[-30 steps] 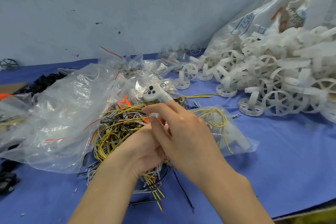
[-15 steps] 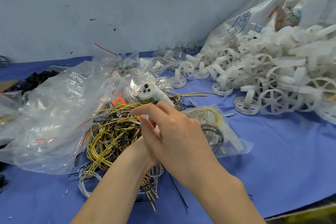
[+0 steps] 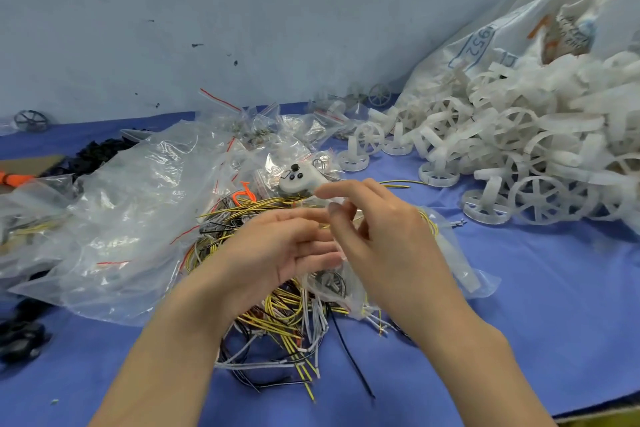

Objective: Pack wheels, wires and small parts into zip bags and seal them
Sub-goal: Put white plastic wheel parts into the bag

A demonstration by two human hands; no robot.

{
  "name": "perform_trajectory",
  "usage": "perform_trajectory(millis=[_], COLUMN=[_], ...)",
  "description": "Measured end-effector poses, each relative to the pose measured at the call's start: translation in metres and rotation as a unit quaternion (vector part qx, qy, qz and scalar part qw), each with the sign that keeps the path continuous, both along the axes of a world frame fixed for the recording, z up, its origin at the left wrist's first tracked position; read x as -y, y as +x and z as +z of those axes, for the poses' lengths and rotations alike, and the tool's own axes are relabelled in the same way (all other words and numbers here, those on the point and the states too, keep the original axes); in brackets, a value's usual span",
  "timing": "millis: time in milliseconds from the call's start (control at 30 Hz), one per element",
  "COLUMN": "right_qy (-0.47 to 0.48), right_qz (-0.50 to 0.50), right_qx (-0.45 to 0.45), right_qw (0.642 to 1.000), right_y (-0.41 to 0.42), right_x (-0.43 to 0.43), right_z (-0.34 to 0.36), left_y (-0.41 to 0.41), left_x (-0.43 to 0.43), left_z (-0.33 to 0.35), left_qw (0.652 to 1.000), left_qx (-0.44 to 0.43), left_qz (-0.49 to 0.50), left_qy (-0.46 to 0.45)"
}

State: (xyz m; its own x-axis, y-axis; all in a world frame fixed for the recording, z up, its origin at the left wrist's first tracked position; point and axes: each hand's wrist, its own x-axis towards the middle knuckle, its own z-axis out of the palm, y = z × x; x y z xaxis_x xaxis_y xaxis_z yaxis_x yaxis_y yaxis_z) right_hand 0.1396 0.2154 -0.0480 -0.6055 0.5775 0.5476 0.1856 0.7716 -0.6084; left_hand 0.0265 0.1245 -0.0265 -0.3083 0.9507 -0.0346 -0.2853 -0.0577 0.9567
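We're mid-pack: left hand spread flat, right hand pinching a small zip bag of parts, loose wires and white wheels unbagged.

A pale grey-blue painted wall is seen behind the desk, marked with several small dark specks and scuffs. The desk is covered by a blue cloth, which is met by the wall along a straight line. Even, soft light is cast throughout, with only faint shadows.
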Motion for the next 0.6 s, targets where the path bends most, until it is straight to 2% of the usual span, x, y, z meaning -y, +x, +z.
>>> perform_trajectory(millis=[133,267,367,467,600], right_qy=[-0.009,-0.026,-0.031,-0.032,-0.04], right_qz=[-0.001,0.006,0.009,0.01,0.017], right_qx=[0.011,0.03,0.038,0.042,0.036], right_qw=[1.0,0.999,0.999,0.999,0.998], right_y=[0.0,0.0,-0.001,-0.003,-0.003], right_x=[-0.002,-0.001,0.0,0.002,0.002], right_z=[0.0,0.0,-0.001,-0.001,-0.001], left_y=[-0.038,-0.065,-0.076,-0.083,-0.088], left_x=[0.017,0.037,0.045,0.049,0.051], left_z=[-0.008,-0.012,-0.012,-0.016,-0.018], left_qw=[0.995,0.975,0.95,0.931,0.927], left_qx=[-0.008,0.013,0.078,0.121,0.122], left_qz=[0.093,0.223,0.3,0.341,0.352], left_qy=[-0.035,0.011,0.045,0.049,0.052])
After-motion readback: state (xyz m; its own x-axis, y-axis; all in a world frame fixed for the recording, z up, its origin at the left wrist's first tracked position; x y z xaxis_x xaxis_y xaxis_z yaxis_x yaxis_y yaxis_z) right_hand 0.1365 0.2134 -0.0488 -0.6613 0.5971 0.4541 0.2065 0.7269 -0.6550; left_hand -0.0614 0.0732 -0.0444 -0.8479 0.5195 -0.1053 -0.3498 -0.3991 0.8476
